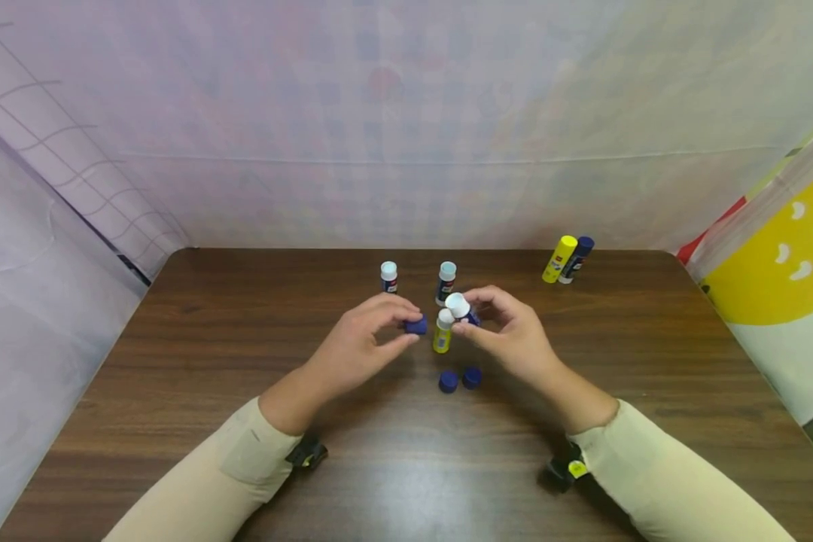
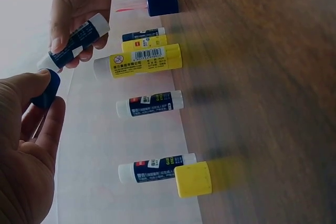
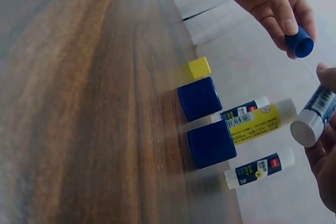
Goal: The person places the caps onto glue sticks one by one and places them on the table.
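My left hand pinches a blue cap between thumb and fingers; its hollow opening shows in the right wrist view. Opposite it, my right hand holds an uncapped dark blue glue stick, tilted, with a small gap between it and the cap. An uncapped yellow glue stick stands upright on the table just below the held stick. Nearer me sit two loose blue caps side by side. A yellow cap stands on the table too, hidden behind my left hand in the head view.
Two uncapped dark blue glue sticks stand farther back on the brown wooden table. At the back right, a capped yellow glue stick leans close beside a capped blue one. A pale curtain hangs behind the table.
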Demonstrator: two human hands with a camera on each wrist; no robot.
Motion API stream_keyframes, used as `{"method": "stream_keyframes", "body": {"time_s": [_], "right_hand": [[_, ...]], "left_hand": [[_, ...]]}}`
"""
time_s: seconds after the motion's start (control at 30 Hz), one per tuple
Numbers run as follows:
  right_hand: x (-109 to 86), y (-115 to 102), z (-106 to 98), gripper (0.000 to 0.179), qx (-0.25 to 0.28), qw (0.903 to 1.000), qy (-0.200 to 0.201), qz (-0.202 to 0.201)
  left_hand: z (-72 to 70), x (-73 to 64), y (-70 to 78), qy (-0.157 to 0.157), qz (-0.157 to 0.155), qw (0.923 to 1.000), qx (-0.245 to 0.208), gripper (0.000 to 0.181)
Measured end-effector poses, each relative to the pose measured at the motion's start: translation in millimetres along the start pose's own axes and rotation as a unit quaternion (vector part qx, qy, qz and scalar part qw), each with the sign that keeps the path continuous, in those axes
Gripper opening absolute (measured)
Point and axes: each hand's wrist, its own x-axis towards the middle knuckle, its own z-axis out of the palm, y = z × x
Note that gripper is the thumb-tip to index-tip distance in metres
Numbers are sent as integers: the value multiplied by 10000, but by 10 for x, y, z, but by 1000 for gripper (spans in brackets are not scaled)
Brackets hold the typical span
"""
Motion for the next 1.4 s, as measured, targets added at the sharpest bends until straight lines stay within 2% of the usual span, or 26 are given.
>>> {"method": "stream_keyframes", "body": {"time_s": [0.17, 0.33, 0.57, 0.73, 1.03, 1.3, 1.4], "right_hand": [[-17, -8, 23, 33, -292, 9986, -313, -304], [-29, -1, 44, 33, -505, 9961, -585, -430], [-44, 5, 59, 34, -611, 9928, -790, -665], [-51, 4, 68, 35, -810, 9878, -908, -971], [-52, 7, 67, 40, -1348, 9753, -834, -1542], [-45, -25, 74, 39, -1710, 9715, -659, -1506], [-44, -25, 80, 37, -1777, 9689, -591, -1619]], "left_hand": [[-6, -7, 4, -20, -1, 9999, 103, 27], [-2, -10, 3, -42, -19, 9999, 92, 28], [4, -9, 12, -88, -36, 9999, -137, 26], [8, -13, 9, -138, 5, 9998, -114, 26], [-2, -19, 18, -260, -60, 9995, 152, 26], [5, -18, 6, -386, -194, 9988, 225, 27], [5, -18, 4, -423, -213, 9986, 224, 28]]}}
